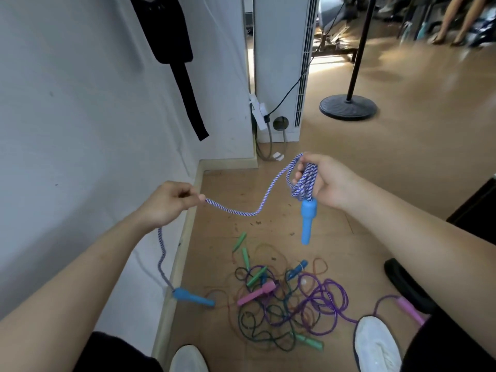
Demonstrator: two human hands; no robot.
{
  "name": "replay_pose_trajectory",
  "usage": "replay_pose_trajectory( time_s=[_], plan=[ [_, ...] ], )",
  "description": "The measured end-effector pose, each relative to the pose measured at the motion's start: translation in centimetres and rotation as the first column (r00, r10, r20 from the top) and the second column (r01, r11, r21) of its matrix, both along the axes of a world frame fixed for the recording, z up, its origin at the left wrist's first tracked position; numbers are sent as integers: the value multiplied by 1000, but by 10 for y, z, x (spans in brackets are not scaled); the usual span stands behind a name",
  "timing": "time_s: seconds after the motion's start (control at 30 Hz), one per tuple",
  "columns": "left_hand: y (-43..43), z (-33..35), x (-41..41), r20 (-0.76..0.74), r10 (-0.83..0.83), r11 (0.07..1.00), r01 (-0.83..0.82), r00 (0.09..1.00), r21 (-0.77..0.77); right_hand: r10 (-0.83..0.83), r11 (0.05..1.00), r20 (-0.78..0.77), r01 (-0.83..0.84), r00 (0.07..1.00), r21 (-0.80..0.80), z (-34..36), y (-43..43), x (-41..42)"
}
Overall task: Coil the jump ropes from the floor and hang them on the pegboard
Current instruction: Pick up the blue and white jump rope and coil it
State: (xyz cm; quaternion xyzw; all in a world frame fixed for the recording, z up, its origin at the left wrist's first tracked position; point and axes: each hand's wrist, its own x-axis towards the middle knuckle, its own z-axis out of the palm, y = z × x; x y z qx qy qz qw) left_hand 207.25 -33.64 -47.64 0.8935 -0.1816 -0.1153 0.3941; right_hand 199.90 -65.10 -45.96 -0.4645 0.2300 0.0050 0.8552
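The braided rope (pixel 233 212) has its coil (pixel 304 181) bunched in the right grip (pixel 326 181), fingers curled round the loops, and a blue handle (pixel 307 221) dangles beneath the coil. Left of the coil, the left grip (pixel 166 202) pinches the slack strand, which drops to the free handle (pixel 193 296). The next loop probably feeds rightward.

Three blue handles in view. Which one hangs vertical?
The blue handle under the right hand, dangling below the coil. The baseboard handle lies almost level; the tangle handle lies among the floor ropes.
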Motion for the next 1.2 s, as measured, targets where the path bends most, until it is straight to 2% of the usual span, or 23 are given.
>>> replay_pose_trajectory(
  time_s=[0.13,0.23,0.47,0.6,0.83,0.97,1.1,1.2],
  plan=[
    [-20,19,-21,-152,-184,976,161,971,-148,146,969,41,-134,988,-207,-2,14,-5],
    [-31,25,-31,-166,-237,951,194,957,-241,225,937,56,-200,973,-288,-6,25,-11],
    [-56,26,-42,-220,-272,879,148,937,-454,456,877,110,-425,883,-227,-16,49,-17],
    [-65,30,-45,-233,-218,853,68,948,-518,552,831,145,-526,821,-184,-14,55,-23],
    [-58,25,-36,-218,22,849,-134,976,-511,615,786,145,-587,775,-192,-15,56,-24],
    [-53,21,-33,-207,68,867,-160,976,-471,649,756,164,-607,743,-246,-11,52,-26],
    [-48,17,-24,-168,128,873,-191,977,-449,737,660,82,-687,671,-303,-6,47,-26],
    [-44,11,-21,-165,75,906,-136,983,-401,730,674,108,-682,675,-284,-4,45,-26]
  ],
)
